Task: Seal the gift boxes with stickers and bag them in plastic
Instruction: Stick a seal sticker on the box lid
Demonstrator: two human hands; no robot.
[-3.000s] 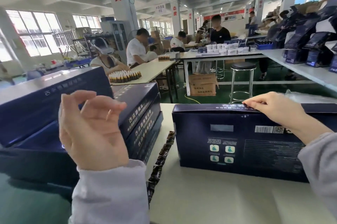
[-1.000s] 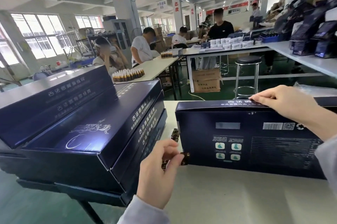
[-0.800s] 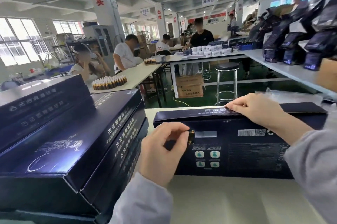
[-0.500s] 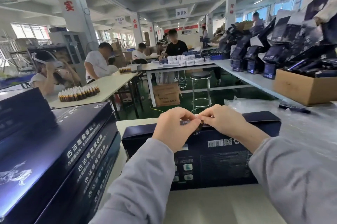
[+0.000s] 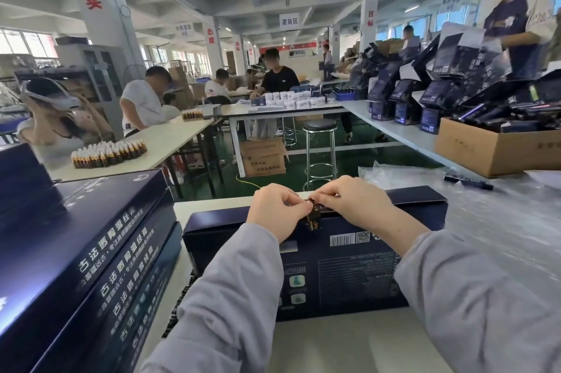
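A dark blue gift box [image 5: 349,269] stands on its long edge on the white table [image 5: 349,342] in front of me. A small dark sticker with gold print [image 5: 314,216] lies over the box's top front edge, its lower half against the front face. My left hand [image 5: 274,211] pinches the sticker's left side. My right hand [image 5: 352,204] presses on the sticker's top from the right. A strip of dark stickers [image 5: 174,306] lies on the table between this box and the stack at the left, mostly hidden by my left sleeve.
A stack of the same blue boxes [image 5: 85,251] fills the left. Clear plastic bags [image 5: 501,221] and a black pen [image 5: 469,183] lie at the right. A brown carton [image 5: 491,148] of dark packs sits behind them. Other people work at tables beyond.
My left hand picked a sticker off the strip and carried it up to the box's top edge. My right hand slid along the top to meet it. The view turned right.
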